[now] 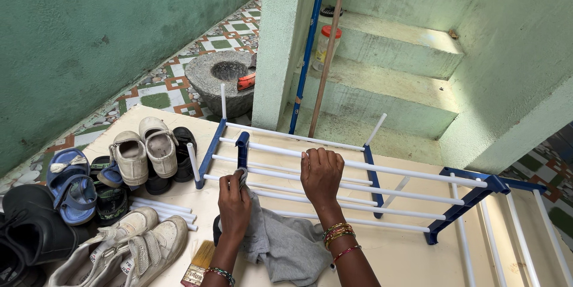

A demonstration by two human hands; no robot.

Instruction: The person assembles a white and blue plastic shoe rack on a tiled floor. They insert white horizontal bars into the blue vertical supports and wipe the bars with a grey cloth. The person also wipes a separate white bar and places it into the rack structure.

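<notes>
Grey cloth (280, 242) under both hands, L (234, 198) gripping.

A cream platform (418, 257) bears shoes (146, 149), rack (358, 185), cloth (286, 245), brush (198, 265).

I see a rack (334, 170) of smooth, glossy white tubes set in shiny blue plastic brackets. The rag (280, 242) under my left hand (234, 203) is soft, matt grey cloth. The brush (197, 266) beside it has a wooden handle and pale bristles. The stone mortar (224, 81) looks rough, the walls matt plaster.
</notes>
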